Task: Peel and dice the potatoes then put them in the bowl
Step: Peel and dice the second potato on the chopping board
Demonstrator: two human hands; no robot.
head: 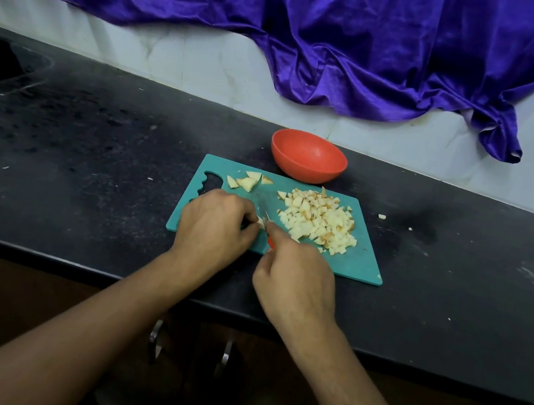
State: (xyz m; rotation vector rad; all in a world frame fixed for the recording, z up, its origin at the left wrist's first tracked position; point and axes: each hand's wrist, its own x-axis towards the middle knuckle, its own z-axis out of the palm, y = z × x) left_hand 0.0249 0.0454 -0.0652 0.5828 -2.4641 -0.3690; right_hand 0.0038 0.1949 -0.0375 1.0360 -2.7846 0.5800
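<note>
Two hands meet mid-board: the left hand [217, 222] curls its fingertips down, pinching a small potato piece [259, 222], while the right hand [296, 276] grips the orange-handled knife [263, 211], blade right beside those fingertips. Best to tuck the fingertips back, cut straight down and match the cube size. The diced pile [319, 222] lies just right of the blade, and a few larger chunks [249, 181] wait at the far edge of the teal cutting board [356, 266]. The red bowl [309, 156] sits empty just behind the board on the dark tabletop [92, 159]. One stray cube [382, 216] lies off the board.
</note>
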